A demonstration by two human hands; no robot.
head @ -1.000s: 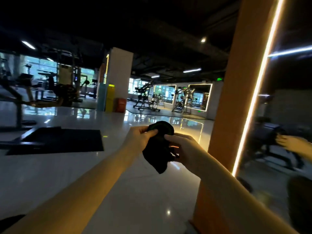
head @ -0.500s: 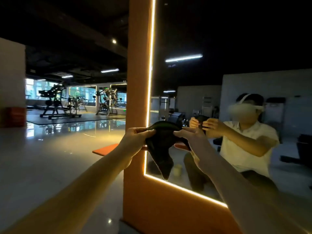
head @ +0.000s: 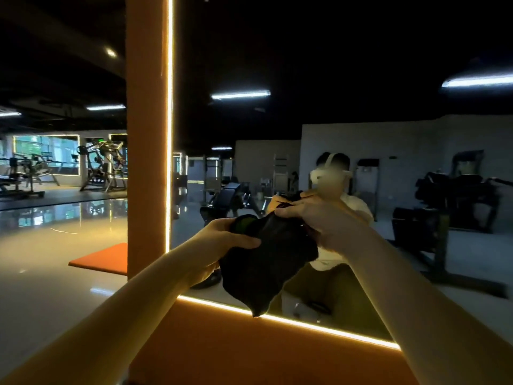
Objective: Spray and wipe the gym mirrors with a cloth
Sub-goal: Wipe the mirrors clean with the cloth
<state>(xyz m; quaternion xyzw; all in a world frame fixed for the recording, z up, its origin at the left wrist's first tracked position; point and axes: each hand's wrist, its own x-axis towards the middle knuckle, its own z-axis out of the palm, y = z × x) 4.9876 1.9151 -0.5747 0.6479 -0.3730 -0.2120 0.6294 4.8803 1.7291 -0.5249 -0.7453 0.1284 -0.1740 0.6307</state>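
At the far left, weight machines (head: pixel 102 165) stand before lit windows, and the glossy floor (head: pixel 55 245) in front of them throws back their glow. A flat orange mat (head: pixel 100 259) lies on that floor, its right edge meeting the foot of a tall orange column (head: pixel 147 134). A bright light strip (head: pixel 168 120) runs down the column's right edge and then turns along the bottom, framing the mirror (head: pixel 249 168) on its left and lower sides. The left hand (head: pixel 223 241) is raised in front of the mirror's lower left corner, thumb laid over the top and fingers curled beneath, gripping the left end of a dark cloth (head: pixel 266 268). The cloth is bunched and held between both hands. Its loose part hangs to a point that crosses the mirror's bottom edge; whether it touches the glass cannot be told. The right hand (head: pixel 327 226) sits a little higher and just right of the left, fingers bent and pinching the cloth's upper right edge. The two hands are close but not touching, each clamped on the cloth. Behind them the glass shows a reflection (head: pixel 358 209) of a person in a pale shirt wearing a white headset. Further right in the mirror stand dark gym frames (head: pixel 449 207), and long ceiling lamps (head: pixel 477 80) glow above them
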